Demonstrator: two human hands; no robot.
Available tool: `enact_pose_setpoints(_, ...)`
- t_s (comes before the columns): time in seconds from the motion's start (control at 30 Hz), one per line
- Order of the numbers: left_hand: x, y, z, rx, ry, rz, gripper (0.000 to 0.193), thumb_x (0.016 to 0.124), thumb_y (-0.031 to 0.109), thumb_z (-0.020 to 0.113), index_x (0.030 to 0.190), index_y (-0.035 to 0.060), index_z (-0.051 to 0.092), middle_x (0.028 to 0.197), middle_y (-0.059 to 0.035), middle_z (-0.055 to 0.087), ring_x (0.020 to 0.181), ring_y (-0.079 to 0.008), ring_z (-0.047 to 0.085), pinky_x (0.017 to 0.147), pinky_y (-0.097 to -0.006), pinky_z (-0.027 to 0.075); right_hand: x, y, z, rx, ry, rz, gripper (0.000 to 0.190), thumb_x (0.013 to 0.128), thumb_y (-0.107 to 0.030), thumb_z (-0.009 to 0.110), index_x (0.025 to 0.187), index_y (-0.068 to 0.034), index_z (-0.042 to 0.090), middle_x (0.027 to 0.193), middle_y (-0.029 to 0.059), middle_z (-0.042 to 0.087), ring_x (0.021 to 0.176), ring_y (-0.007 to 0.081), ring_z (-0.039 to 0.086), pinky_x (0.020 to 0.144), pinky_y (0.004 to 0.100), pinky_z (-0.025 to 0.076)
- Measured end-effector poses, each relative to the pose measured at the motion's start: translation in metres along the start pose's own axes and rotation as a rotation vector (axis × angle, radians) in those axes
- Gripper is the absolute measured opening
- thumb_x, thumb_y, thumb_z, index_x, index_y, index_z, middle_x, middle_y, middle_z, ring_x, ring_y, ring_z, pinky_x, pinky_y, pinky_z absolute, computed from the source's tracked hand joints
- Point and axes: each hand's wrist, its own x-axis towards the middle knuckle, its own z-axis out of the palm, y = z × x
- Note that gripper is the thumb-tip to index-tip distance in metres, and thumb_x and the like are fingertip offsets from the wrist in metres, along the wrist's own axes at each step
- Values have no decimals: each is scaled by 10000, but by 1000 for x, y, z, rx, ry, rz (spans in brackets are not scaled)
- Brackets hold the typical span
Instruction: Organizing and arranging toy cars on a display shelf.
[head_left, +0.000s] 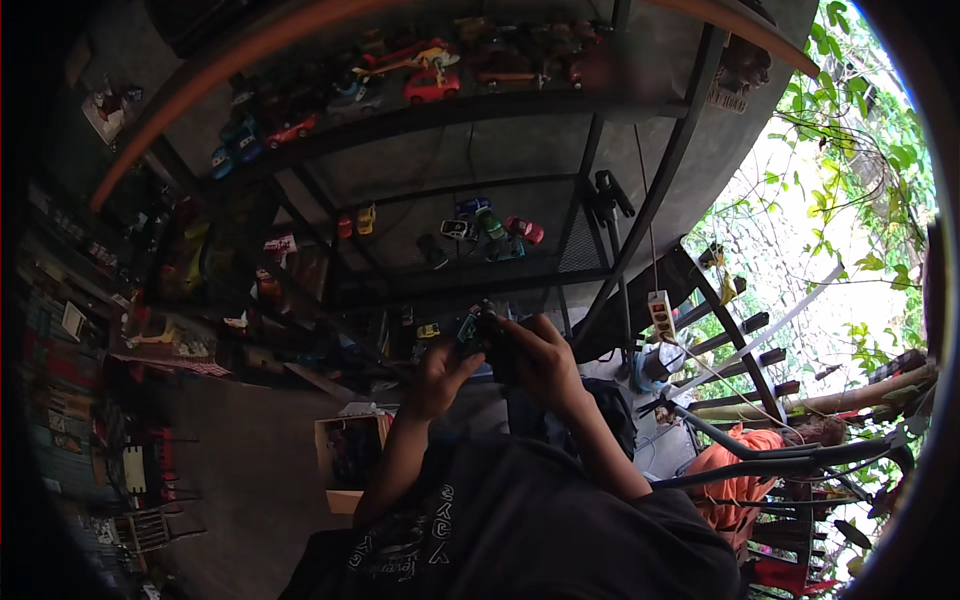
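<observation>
My left hand (441, 379) and my right hand (546, 360) are raised together in front of my chest. Between them is a small teal toy car (469, 328), held at its near end by my left hand. My right hand closes on a dark object (501, 345) touching or next to that toy; its kind cannot be made out. Just past my hands, a yellow toy car (428, 331) sits on the low shelf. On the middle shelf stand a green toy car (490, 223), a red one (524, 230) and a white-and-black one (456, 229).
The metal rack's upper shelf (480, 116) carries many toys, including a red toy car (431, 88). An open cardboard box (328, 457) stands on the floor at left. At right are a power strip (661, 316) with a cord and an orange cloth (739, 469).
</observation>
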Motion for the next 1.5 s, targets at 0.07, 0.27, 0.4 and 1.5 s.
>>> enact_pose_setpoints(0.07, -3, -6, 0, -38, 62, 23, 408, 964, 79, 611, 1356, -13, 544, 1231, -60, 639, 1191, -137, 570, 1075, -317, 401, 7, -6, -1, -31, -12, -22, 505, 794, 3, 677, 1294, -56, 646, 908, 136, 568, 788, 308, 636, 702, 382, 532)
enact_pose_setpoints(0.27, -2, -3, -5, -188, 123, 36, 406, 979, 79, 597, 1369, -14, 531, 1261, -65, 624, 1204, -142, 568, 1071, -314, 406, 1, -7, -3, -14, -83, 29, 528, 788, 17, 674, 1308, -69, 644, 929, 141, 586, 810, 302, 646, 716, 385, 538)
enact_pose_setpoints(0.4, 0, -9, -6, -66, 64, 36, 431, 989, 89, 599, 1399, -15, 514, 1316, -80, 608, 1241, -148, 551, 1080, -310, 401, -4, 0, -2, 5, -60, 18, 494, 815, 14, 661, 1303, -62, 647, 918, 136, 585, 795, 289, 632, 701, 382, 525)
enact_pose_setpoints(1.5, 13, -23, 7, 183, 357, 98, 444, 859, 220, 823, 1187, 23, 597, 1100, -55, 675, 1040, -121, 634, 918, -293, 495, -9, -7, 5, 23, -50, 33, 538, 832, 51, 594, 1366, -2, 567, 921, 171, 545, 801, 348, 612, 719, 416, 511)
